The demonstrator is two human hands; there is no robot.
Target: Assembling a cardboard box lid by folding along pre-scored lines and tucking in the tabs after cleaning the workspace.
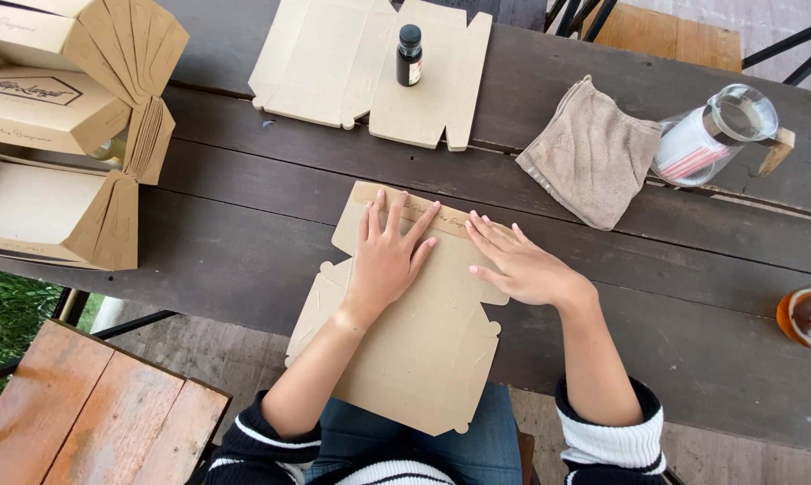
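Dark wooden plank counter fills most of the head view, w/ grass and a reddish wooden bench at lower left. A flat, unfolded kraft cardboard box blank lies at the near edge of the counter, its lower part hanging over the person's lap. Both hands rest on top of it, so the blank sits directly under the palms.

Left hand lies flat, fingers spread wide and pointing away from the body, pressing the upper-middle of the blank; its grip is open, holding nothing. Right hand is just beside it, touching the blank's upper right edge, fingers stretched out toward the left hand, also flat and open, nothing clasped.

Farther back on the counter, another flat cardboard blank lies spread out, w/ a small dark bottle standing upright on it. At far left, a stack of folded-up cardboard boxes. To the right of the hands, well apart, a crumpled beige cloth, and beside it a clear glass jar lying on its side. A glass of amber drink sits at the right edge.
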